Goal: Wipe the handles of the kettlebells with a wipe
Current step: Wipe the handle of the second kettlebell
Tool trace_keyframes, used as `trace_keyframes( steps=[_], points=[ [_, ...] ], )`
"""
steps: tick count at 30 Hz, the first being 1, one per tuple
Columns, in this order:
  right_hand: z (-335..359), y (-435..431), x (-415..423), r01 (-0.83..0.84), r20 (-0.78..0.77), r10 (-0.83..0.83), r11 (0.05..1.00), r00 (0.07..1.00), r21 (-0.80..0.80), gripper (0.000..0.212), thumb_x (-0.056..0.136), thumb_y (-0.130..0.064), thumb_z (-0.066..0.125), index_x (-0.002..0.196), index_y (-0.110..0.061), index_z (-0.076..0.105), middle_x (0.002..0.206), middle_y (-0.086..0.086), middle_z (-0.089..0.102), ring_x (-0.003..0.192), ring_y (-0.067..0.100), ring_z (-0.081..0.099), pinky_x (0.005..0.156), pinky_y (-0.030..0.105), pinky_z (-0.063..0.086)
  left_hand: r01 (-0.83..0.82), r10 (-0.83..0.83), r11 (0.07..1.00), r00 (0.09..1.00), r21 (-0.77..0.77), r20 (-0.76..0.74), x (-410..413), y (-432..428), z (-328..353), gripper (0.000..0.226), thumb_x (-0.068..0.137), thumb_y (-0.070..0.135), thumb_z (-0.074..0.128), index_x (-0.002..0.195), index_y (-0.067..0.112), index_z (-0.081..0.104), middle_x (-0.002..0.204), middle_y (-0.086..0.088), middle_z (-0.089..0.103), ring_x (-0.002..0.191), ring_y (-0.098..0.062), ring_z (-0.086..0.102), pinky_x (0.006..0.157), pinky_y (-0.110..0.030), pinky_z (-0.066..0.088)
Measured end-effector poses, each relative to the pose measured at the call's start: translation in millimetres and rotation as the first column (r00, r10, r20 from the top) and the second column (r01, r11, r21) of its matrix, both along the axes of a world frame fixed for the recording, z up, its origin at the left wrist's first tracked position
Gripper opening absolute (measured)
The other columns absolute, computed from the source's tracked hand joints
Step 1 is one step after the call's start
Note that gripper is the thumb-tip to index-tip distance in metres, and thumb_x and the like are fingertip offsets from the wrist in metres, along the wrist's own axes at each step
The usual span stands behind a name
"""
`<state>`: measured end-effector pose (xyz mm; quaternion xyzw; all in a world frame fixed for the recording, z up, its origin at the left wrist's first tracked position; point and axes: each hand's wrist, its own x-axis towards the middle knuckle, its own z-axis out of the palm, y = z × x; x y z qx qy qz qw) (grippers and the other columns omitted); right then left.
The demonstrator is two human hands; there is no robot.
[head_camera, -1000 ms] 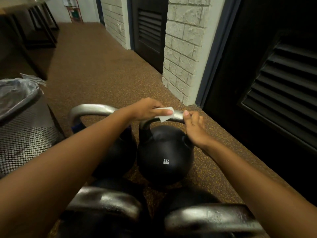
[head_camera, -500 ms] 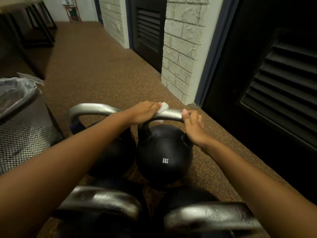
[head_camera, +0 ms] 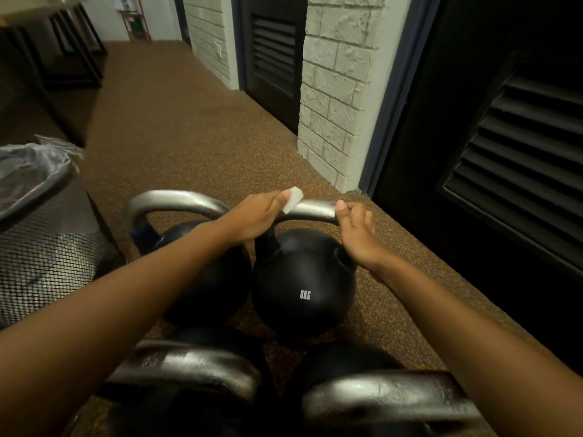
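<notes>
Pinches a white wipe [head_camera: 292, 199] in the left hand [head_camera: 255, 220] against the steel handle [head_camera: 315, 211] of the 8KG kettlebell [head_camera: 303, 285]; grips the handle's right end with the right hand [head_camera: 358, 234].

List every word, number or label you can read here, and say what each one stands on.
"8KG": white print on the round body of the black kettlebell on the right of the far pair.
Framed notices on the far wall, top left: too small and blurred to read.
No other text shows on the other kettlebells, the doors or the bin.
</notes>
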<state>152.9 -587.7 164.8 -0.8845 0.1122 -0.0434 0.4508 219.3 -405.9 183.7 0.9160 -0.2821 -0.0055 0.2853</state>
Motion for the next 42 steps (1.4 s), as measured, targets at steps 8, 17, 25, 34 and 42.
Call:
trace_keyframes(
  steps=[8, 17, 25, 34, 42],
  points=[
    [-1, -1, 0, 0.005, -0.005, -0.005, 1.000, 1.000, 0.014, 0.047, 0.097, -0.049, 0.021, 0.130, -0.018, 0.034, 0.135, 0.008, 0.031, 0.131, 0.024, 0.026, 0.111, 0.043, 0.022, 0.089, -0.129, 0.986, 0.941, 0.139, 0.312, -16, -30, -8, 0.046, 0.100, 0.033, 0.026, 0.140, 0.012, 0.036, 0.134, -0.010, 0.049, 0.123, -0.025, 0.044, 0.106, -0.035, 0.026],
    [0, -1, -1, 0.004, 0.005, -0.004, 1.000, 1.000, -0.001, 0.047, 0.098, -0.048, 0.019, 0.131, -0.018, 0.033, 0.132, 0.008, 0.031, 0.128, 0.023, 0.028, 0.110, 0.043, 0.024, 0.025, -0.026, 1.000, 0.921, 0.007, 0.390, -15, -1, -15, 0.054, 0.087, 0.041, 0.057, 0.137, 0.023, 0.045, 0.137, 0.002, 0.052, 0.123, -0.019, 0.049, 0.101, -0.031, 0.036],
    [0, -1, -1, 0.005, 0.004, -0.005, 1.000, 1.000, 0.018, 0.045, 0.097, -0.048, 0.021, 0.129, -0.018, 0.035, 0.133, 0.009, 0.031, 0.130, 0.023, 0.026, 0.111, 0.045, 0.023, 0.138, -0.202, 0.979, 0.752, 0.150, 0.628, -20, -21, -10, 0.048, 0.072, 0.021, 0.067, 0.117, 0.003, 0.062, 0.115, -0.012, 0.067, 0.104, -0.025, 0.065, 0.099, -0.029, 0.031],
    [-1, 1, 0, 0.021, 0.023, -0.021, 1.000, 0.999, 0.014, 0.045, 0.098, -0.047, 0.021, 0.129, -0.017, 0.036, 0.130, 0.010, 0.033, 0.124, 0.025, 0.031, 0.109, 0.044, 0.025, -0.230, 0.145, 0.949, 0.925, 0.213, 0.352, -31, 1, 3, 0.046, 0.086, 0.038, 0.059, 0.117, 0.009, 0.042, 0.103, -0.017, 0.064, 0.097, -0.040, 0.060, 0.073, -0.040, 0.042],
    [3, -1, -1, -0.004, 0.000, 0.004, 1.000, 1.000, 0.017, 0.045, 0.098, -0.047, 0.021, 0.129, -0.017, 0.035, 0.130, 0.009, 0.032, 0.125, 0.023, 0.030, 0.108, 0.040, 0.024, -0.044, 0.006, 0.993, 0.950, 0.113, 0.312, -31, -10, 9, 0.044, 0.085, 0.033, 0.065, 0.115, 0.010, 0.043, 0.105, -0.013, 0.062, 0.096, -0.033, 0.059, 0.077, -0.040, 0.044]
  ],
)
